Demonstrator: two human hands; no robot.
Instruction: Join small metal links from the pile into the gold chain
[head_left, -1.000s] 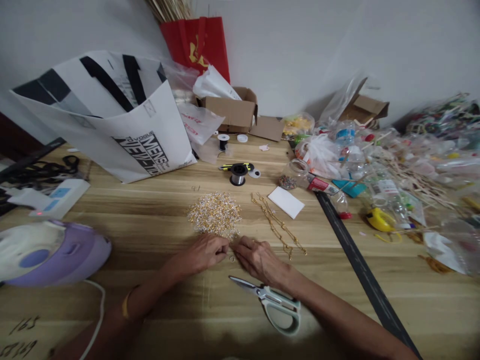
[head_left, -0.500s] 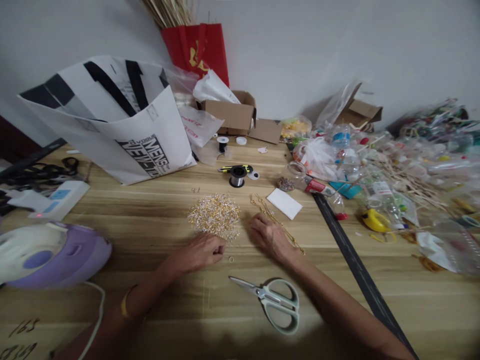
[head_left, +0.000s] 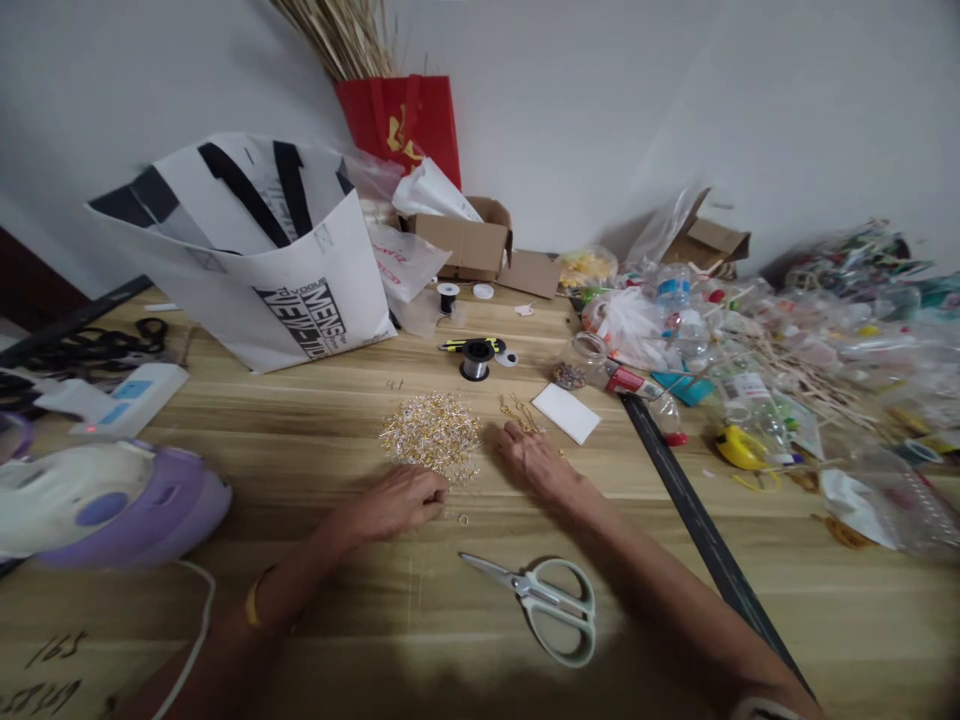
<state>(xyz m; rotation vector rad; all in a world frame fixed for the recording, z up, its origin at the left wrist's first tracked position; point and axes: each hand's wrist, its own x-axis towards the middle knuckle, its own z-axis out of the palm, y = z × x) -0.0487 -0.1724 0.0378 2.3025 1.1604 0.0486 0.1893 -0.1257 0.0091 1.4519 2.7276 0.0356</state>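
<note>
My left hand [head_left: 401, 500] rests on the wooden table with its fingers curled shut, just below a heap of small gold and silver metal pieces [head_left: 431, 436]. A tiny ring [head_left: 463, 519] lies on the wood right beside its fingertips. My right hand [head_left: 536, 459] lies flat over a gold chain [head_left: 520, 412], fingers stretched toward the heap's right edge. Pale green scissors [head_left: 547, 604] lie shut near the front, between my forearms.
A purple and white appliance [head_left: 112, 505] sits at the left, a large white paper bag [head_left: 262, 270] behind it. A wire spool [head_left: 475, 358], a white card [head_left: 566, 412] and a black strip [head_left: 697, 520] lie beyond. Plastic bags, bottles and sticks [head_left: 787, 350] crowd the right.
My right hand left my left hand and moved up and right onto the gold chain. My left hand stayed curled by the small ring. The view tilted down slightly.
</note>
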